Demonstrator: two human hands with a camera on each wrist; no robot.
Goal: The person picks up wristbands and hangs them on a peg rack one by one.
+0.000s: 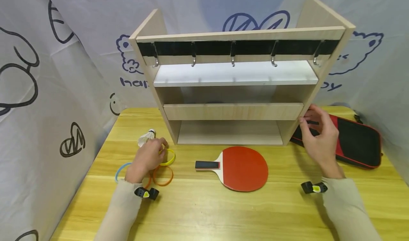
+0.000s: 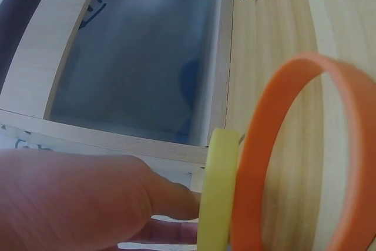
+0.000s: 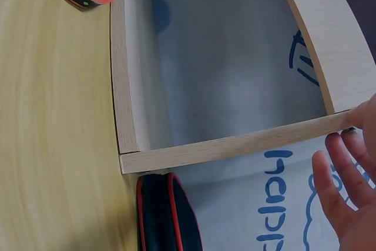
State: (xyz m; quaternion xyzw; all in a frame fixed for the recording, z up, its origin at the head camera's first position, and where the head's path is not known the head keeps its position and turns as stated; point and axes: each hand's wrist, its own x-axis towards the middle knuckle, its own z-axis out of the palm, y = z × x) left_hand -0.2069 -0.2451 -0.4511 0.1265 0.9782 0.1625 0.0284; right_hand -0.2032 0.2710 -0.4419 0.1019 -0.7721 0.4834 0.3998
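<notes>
My left hand (image 1: 150,156) is low over the table at the left, its fingers by the yellow wristband (image 1: 173,158). In the left wrist view that yellow band (image 2: 216,189) hides the fingertips, so whether they pinch it cannot be told. A white shuttlecock (image 1: 146,138) lies just beyond the hand. Beside it are an orange wristband (image 1: 154,177), another orange one partly under the wrist, and a blue one (image 1: 119,170). My right hand (image 1: 320,136) touches the right side panel of the wooden shelf (image 1: 233,112); its fingers are spread and loosely bent in the right wrist view.
A red table tennis paddle (image 1: 245,169) lies before the shelf, handle to the left. Behind my right hand is a black and red zip case (image 1: 359,141). Several metal hooks (image 1: 233,59) hang from the shelf's top rail. Patterned cloth (image 1: 80,91) surrounds the table.
</notes>
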